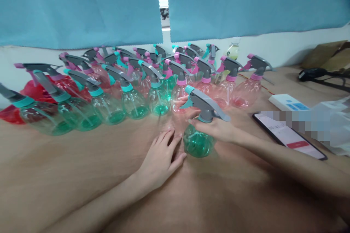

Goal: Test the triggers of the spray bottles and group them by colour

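A green spray bottle (199,143) with a grey and turquoise trigger head stands upright in front of the rows of bottles. My right hand (216,128) is closed around its neck, below the trigger; some fingers reach out past it to the left. Just left of this bottle, my left hand (162,153) rests palm down on the wooden table (109,174), fingers spread, holding nothing. Behind both hands is a clear pink spray bottle (179,96), partly covered by my right fingers. Beside it stands another green spray bottle (158,105).
Several green and pink spray bottles (111,113) stand in rows toward the wall. Red plastic pieces (31,91) lie at the far left. To the right are a phone (287,136), a white device (287,102), a translucent plastic bag (337,123) and a black cable (314,74).
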Motion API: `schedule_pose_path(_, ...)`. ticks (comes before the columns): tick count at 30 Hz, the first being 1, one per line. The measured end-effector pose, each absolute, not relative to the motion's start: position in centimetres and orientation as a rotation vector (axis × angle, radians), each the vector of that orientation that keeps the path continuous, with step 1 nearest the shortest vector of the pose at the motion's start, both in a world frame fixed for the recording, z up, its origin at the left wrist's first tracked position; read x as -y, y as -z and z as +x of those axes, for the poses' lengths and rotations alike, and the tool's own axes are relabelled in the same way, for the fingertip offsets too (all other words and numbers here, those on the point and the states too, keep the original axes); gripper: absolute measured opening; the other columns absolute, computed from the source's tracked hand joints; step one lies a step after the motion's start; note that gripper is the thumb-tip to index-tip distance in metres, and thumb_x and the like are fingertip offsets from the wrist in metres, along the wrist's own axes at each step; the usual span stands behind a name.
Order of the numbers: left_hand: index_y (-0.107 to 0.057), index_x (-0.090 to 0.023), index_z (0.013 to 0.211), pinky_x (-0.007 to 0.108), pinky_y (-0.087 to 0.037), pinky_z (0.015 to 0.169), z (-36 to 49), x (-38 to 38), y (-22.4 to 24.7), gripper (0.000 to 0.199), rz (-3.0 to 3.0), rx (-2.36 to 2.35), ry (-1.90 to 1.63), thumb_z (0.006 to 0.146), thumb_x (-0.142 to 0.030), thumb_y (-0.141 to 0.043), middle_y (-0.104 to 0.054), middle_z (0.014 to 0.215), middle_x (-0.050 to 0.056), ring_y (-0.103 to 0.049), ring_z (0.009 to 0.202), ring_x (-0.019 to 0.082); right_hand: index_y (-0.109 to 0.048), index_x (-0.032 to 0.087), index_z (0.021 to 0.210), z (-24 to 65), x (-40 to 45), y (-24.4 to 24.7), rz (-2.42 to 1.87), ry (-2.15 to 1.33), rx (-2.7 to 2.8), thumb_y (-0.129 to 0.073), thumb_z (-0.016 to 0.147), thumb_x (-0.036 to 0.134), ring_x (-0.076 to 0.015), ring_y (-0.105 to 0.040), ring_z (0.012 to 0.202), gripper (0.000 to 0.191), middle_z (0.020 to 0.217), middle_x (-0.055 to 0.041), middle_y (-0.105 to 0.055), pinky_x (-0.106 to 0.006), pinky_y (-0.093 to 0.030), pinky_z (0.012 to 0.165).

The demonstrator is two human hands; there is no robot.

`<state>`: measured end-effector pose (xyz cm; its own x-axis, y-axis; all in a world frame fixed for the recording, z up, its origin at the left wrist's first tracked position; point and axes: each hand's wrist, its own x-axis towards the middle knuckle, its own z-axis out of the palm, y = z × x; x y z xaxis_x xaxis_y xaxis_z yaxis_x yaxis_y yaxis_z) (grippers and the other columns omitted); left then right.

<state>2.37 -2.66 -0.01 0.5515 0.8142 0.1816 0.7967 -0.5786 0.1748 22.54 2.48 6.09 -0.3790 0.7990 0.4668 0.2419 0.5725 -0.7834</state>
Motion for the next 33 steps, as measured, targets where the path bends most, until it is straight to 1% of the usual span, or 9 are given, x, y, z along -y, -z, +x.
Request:
schedule_pose_path(3,-0.051,-0.013,0.131,0.052,-0.038,0.104,2.36,2.63,0.02,0.047,2.705,-1.403,-0.365,0.093,-0.041,-0.051,-0.048,0.14,0.019,-0.04,0.133,0.035,-0.053,0.023,0.073,22.58,-2.44,-6.13,-0.866,-0.791,1.905,-0.052,0.074,0.022,-0.0151,-0.056,0.07,0.002,0.077,0.0007,-0.06,-0.03,-0.051,0.069)
schedule_pose_path(9,-0.053,-0.014,0.13,0.051,-0.038,0.104,2.39,2.66,-0.08,0.045,2.696,-1.411,-0.364,0.093,-0.041,-0.052,-0.048,0.139,0.018,-0.041,0.131,0.034,-0.051,0.024,0.073,22.65,-2.42,-6.3,-0.865,-0.791,1.927,-0.05,0.073,0.02,-0.013,-0.053,0.065,0.003,0.075,0.0019,-0.057,-0.027,-0.05,0.064)
schedule_pose_path(11,-0.052,-0.014,0.129,0.051,-0.038,0.104,2.4,2.69,-0.11,0.045,2.694,-1.409,-0.354,0.093,-0.04,-0.052,-0.048,0.139,0.018,-0.041,0.132,0.034,-0.05,0.024,0.072,22.61,-2.46,-6.3,-0.851,-0.786,1.926,-0.051,0.073,0.02,-0.0136,-0.054,0.067,0.004,0.074,0.0019,-0.056,-0.027,-0.051,0.067)
schedule_pose_path(14,-0.052,-0.013,0.13,0.052,-0.038,0.104,2.41,2.69,-0.08,0.046,2.701,-1.409,-0.345,0.093,-0.041,-0.052,-0.047,0.14,0.019,-0.04,0.132,0.034,-0.05,0.024,0.072,22.51,-2.47,-6.36,-0.845,-0.775,1.927,-0.051,0.073,0.021,-0.0158,-0.059,0.076,0.003,0.074,0.001,-0.058,-0.029,-0.051,0.074)
schedule_pose_path(17,-0.051,-0.014,0.131,0.053,-0.038,0.103,2.4,2.67,-0.04,0.046,2.701,-1.407,-0.362,0.094,-0.041,-0.051,-0.047,0.14,0.019,-0.04,0.132,0.034,-0.051,0.024,0.072,22.45,-2.44,-6.46,-0.843,-0.755,1.928,-0.051,0.074,0.022,-0.0168,-0.06,0.079,0.003,0.075,0.0004,-0.059,-0.03,-0.052,0.076)
schedule_pose_path(24,-0.051,-0.015,0.13,0.053,-0.039,0.102,2.41,2.66,-0.12,0.045,2.679,-1.402,-0.382,0.093,-0.041,-0.051,-0.047,0.141,0.018,-0.041,0.132,0.035,-0.051,0.024,0.073,22.7,-2.42,-6.34,-0.885,-0.741,1.966,-0.05,0.072,0.019,-0.0136,-0.054,0.067,0.005,0.075,0.0014,-0.058,-0.028,-0.053,0.066)
schedule_pose_path(30,-0.051,-0.014,0.131,0.051,-0.038,0.104,2.44,2.65,-0.04,0.046,2.689,-1.41,-0.363,0.093,-0.041,-0.052,-0.047,0.14,0.018,-0.04,0.132,0.034,-0.049,0.024,0.071,22.69,-2.38,-6.49,-0.884,-0.753,1.963,-0.051,0.072,0.019,-0.013,-0.051,0.064,0.005,0.07,0.0022,-0.054,-0.026,-0.05,0.063)
schedule_pose_path(33,-0.051,-0.014,0.131,0.051,-0.038,0.104,2.43,2.68,-0.02,0.046,2.7,-1.406,-0.369,0.093,-0.04,-0.052,-0.047,0.14,0.018,-0.04,0.132,0.034,-0.047,0.024,0.07,22.65,-2.43,-6.51,-0.881,-0.755,1.951,-0.05,0.073,0.019,-0.0122,-0.049,0.063,0.006,0.074,0.0023,-0.055,-0.026,-0.049,0.063)
